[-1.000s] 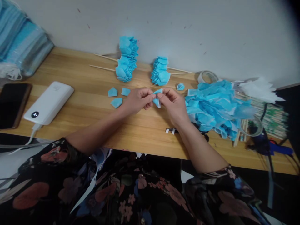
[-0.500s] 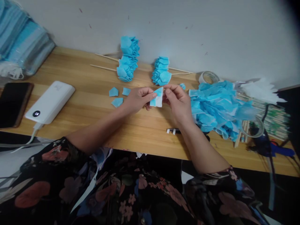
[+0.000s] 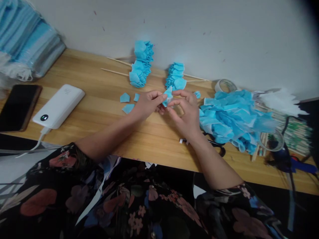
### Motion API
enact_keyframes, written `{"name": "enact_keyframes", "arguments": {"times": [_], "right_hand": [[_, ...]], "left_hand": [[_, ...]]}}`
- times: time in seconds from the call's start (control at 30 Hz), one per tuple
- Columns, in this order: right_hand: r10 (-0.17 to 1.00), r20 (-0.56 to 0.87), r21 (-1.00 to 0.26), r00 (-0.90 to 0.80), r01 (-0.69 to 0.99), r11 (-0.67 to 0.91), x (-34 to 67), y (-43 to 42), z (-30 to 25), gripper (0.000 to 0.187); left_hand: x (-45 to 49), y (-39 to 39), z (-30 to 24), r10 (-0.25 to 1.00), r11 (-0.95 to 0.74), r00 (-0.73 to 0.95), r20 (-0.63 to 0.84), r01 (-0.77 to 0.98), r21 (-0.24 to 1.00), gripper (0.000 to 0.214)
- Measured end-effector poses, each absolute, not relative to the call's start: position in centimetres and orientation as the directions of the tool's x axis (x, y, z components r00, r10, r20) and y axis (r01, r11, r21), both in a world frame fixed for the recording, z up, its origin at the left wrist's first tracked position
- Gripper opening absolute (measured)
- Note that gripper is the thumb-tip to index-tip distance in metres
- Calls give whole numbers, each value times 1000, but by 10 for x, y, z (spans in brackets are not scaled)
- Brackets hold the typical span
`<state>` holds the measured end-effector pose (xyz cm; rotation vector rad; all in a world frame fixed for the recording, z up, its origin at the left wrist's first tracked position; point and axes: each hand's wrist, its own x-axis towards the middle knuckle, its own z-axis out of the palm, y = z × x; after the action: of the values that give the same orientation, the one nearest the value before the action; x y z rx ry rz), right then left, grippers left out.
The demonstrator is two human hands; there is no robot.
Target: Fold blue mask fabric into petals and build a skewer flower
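My left hand (image 3: pixel 147 105) and my right hand (image 3: pixel 185 111) meet above the wooden table (image 3: pixel 99 99), both pinching one small blue fabric piece (image 3: pixel 168 95) between thumb and fingers. Three loose blue cut pieces (image 3: pixel 128 102) lie just left of my left hand. Behind my hands, two skewers stacked with blue petals (image 3: pixel 141 64) (image 3: pixel 175 75) lie against the wall. A heap of blue fabric scraps (image 3: pixel 231 116) sits right of my right hand.
A white power bank (image 3: pixel 59 105) with its cable and a black phone (image 3: pixel 18 106) lie at the left. Stacked blue masks (image 3: pixel 27 36) fill the far left corner. Tape rolls (image 3: pixel 225 85), black scissors (image 3: pixel 216 146), sticks and a glue gun (image 3: pixel 289 159) crowd the right.
The blue piece, held spread out half a second ago, is now folded smaller between my fingertips. My view has shifted slightly so everything sits a little further right.
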<state>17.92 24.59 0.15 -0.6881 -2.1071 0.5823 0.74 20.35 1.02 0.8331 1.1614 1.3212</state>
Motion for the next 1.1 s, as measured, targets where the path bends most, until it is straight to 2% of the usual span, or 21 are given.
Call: {"name": "enact_keyframes", "arguments": {"times": [0.07, 0.17, 0.27, 0.53, 0.87, 1.1], "right_hand": [[728, 525, -709, -440, 248, 660, 180, 248, 0, 5], [828, 391, -853, -402, 179, 490, 181, 250, -2, 10], [873, 281, -927, -398, 122, 354, 180, 252, -5, 19], [907, 219, -958, -359, 96, 269, 179, 253, -7, 35], [895, 134, -988, -426, 9, 152, 178, 251, -4, 52], [896, 169, -976, -410, 57, 210, 177, 251, -6, 48]], "left_hand": [[8, 203, 12, 980, 137, -100, -170, -276, 951, 28], [9, 202, 13, 981, 135, -97, -166, -268, 954, 24], [8, 202, 12, 985, 122, -87, -149, -259, 958, 21], [6, 203, 4, 997, 40, -50, -52, -213, 976, 21], [6, 203, 7, 994, 82, -69, -89, -99, 992, 25], [7, 204, 7, 994, 94, -58, -95, -14, 995, 24]]}}
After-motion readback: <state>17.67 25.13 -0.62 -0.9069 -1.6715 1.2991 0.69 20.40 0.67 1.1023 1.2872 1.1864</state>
